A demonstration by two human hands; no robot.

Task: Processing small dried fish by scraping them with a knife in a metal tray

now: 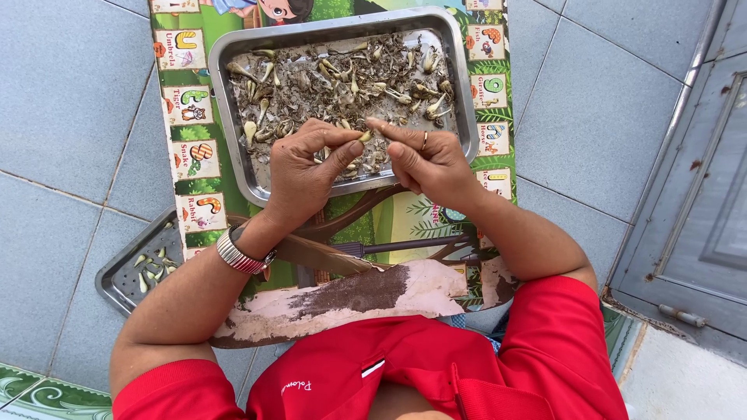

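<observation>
My left hand point(305, 167) and my right hand point(424, 159) meet over the near part of a steel tray point(459, 93). Together they pinch one small pale bulb point(364, 136) between fingertips. The tray holds several more pale bulbs with dry roots, husks and dark soil point(334, 82). A metal watch band sits on my left wrist, and a ring is on a right finger.
The tray rests on a worn picture mat point(187, 148) laid on grey floor tiles. A second steel tray point(132, 272) with several peeled pieces lies under the mat's left edge. A knife point(373, 250) lies near my lap. A grey metal door point(700, 194) stands on the right.
</observation>
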